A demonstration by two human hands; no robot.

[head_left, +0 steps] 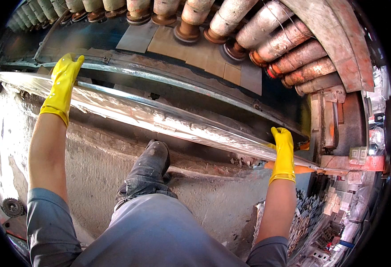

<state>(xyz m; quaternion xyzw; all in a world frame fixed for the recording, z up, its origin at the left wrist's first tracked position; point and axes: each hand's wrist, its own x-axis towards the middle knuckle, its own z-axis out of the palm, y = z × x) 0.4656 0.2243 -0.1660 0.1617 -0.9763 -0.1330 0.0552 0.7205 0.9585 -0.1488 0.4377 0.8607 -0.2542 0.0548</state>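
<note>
A long thin slab (169, 124) with a glossy, streaked pale-brown face stands tilted on its edge, slanting across the view from far left to right. My left hand (64, 73), in a yellow rubber glove, is closed over its upper edge near the left end. Toward the right end my right hand (283, 147), gloved the same way, grips that upper edge with bent fingers. The slab's far side is mostly hidden. An orange tapered thing (298, 169) shows beside my right wrist; its kind I cannot tell.
Beyond the slab runs a metal rail (182, 84) along a dark machine bed. Flat brown and grey pieces (171, 44) lie there under a row of rusty cylindrical heads (264, 26). My boot (154, 155) is near a floor ledge. Flat chips (304, 218) are piled at right.
</note>
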